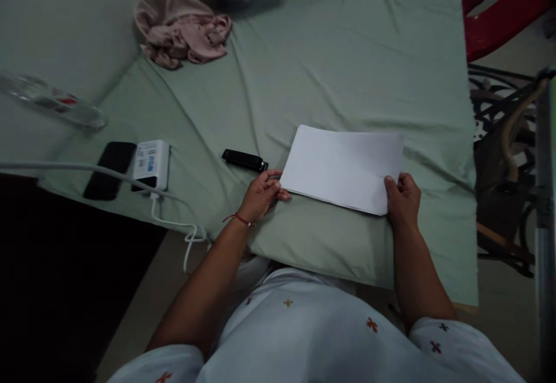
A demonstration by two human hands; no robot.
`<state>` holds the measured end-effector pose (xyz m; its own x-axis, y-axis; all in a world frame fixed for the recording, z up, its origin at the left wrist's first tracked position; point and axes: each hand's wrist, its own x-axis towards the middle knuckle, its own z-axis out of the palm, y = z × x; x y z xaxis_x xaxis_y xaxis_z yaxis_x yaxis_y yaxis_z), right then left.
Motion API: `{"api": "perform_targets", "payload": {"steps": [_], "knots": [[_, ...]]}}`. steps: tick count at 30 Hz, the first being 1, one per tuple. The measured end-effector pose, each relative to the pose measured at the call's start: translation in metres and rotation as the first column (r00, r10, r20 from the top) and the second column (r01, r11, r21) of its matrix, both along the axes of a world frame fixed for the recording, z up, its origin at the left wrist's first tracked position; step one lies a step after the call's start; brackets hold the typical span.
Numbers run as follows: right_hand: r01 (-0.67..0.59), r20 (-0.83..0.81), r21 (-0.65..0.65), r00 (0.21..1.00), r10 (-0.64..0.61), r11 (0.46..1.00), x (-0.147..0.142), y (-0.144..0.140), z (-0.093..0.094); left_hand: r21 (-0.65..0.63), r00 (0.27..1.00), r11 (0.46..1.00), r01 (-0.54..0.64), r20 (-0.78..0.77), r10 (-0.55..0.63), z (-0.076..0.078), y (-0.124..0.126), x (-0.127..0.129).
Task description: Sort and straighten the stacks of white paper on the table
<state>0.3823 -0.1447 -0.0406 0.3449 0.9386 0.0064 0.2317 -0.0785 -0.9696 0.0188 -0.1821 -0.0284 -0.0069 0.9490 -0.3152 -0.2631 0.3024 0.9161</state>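
Spreading under both grips, the green sheet carries a white paper stack; the left hand pinches its near-left corner, the right hand its near-right corner. Uneven pulls might fan the sheets (loose, seemingly) toward the black stapler beyond the left fingers.

You wear a pale, whitish garment dotted with small cross motifs in red, dark and yellowish tones. Its short sleeves end at five and seven o'clock, forearms bare. A thin red thread bracelet circles your left wrist.
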Motion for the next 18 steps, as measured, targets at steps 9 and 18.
{"api": "perform_targets", "payload": {"steps": [9,18], "knots": [[0.06,0.175,-0.089,0.984,-0.044,0.994,0.0057,0.003,-0.0041,0.032,0.999,0.999,0.029,0.018,-0.03,0.0019,-0.0019,0.0001],[0.019,0.09,-0.048,0.996,-0.014,0.999,0.0026,0.0027,-0.0004,0.042,0.998,0.999,0.0,-0.062,0.003,-0.0042,-0.0004,0.0016]]}}
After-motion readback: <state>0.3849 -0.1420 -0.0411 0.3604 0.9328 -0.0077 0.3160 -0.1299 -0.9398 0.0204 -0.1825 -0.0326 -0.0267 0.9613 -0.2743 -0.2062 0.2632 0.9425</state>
